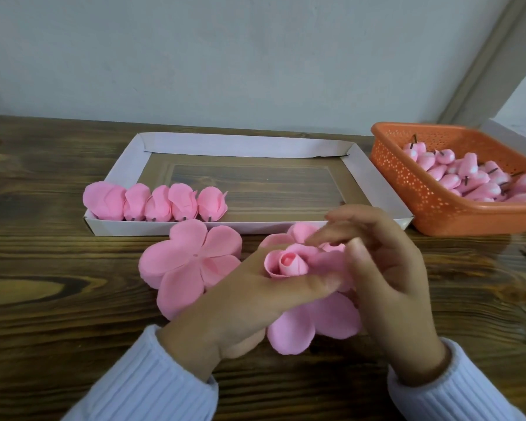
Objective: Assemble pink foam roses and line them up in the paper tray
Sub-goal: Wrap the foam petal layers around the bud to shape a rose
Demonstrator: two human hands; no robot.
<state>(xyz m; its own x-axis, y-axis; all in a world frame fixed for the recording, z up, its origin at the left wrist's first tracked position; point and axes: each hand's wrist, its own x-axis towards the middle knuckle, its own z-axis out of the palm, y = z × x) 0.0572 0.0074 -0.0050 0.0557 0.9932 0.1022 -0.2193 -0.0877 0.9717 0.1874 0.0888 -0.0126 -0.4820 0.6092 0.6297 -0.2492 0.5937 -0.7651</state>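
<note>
At the centre of the frame the left hand (pixel 252 299) holds a half-made rose (pixel 287 262). Its grip is clamped on the flower, thumb across the front and fingers behind. The right hand (pixel 386 268) meets it from the right, its grip pinched together on one of the rose's petals, though motion blur hides the exact fingertip contact. The rose's outer petals spread loose below both hands.

A flat petal piece (pixel 189 262) lies on the desk (pixel 52 268) just left of the hands. Behind it sits the paper tray (pixel 119 165), with five finished roses (pixel 157 203) lined along its near left edge. At the right of the frame an orange basket (pixel 407 177) holds a heap of pink buds (pixel 474 180).
</note>
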